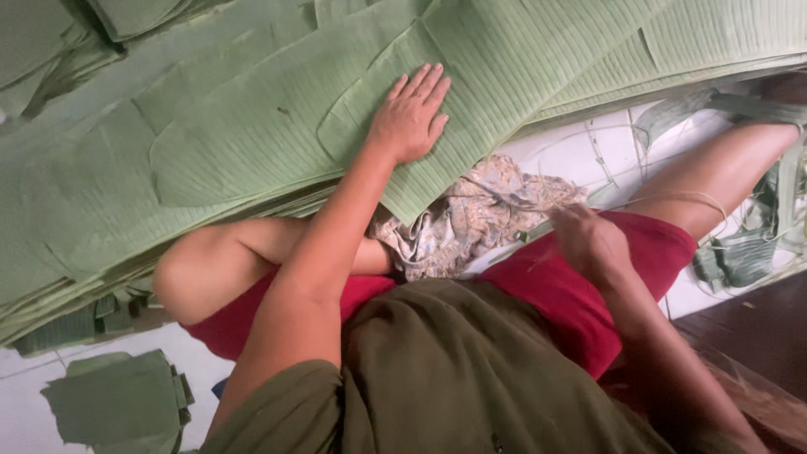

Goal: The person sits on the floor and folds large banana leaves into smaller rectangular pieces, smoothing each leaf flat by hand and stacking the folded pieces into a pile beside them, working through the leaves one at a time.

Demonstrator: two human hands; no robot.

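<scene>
While left hand [409,118] lies open on leaf stack [252,126] | right grip [588,240] blurred, unclear | cloth [458,223] between

2 hands [409,118], 1 cloth [471,220]

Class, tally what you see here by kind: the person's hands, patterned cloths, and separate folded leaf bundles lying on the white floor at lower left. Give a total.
Hands: 2 (left hand, right hand)
Patterned cloth: 1
Folded leaf bundle: 1
Total: 4
</scene>
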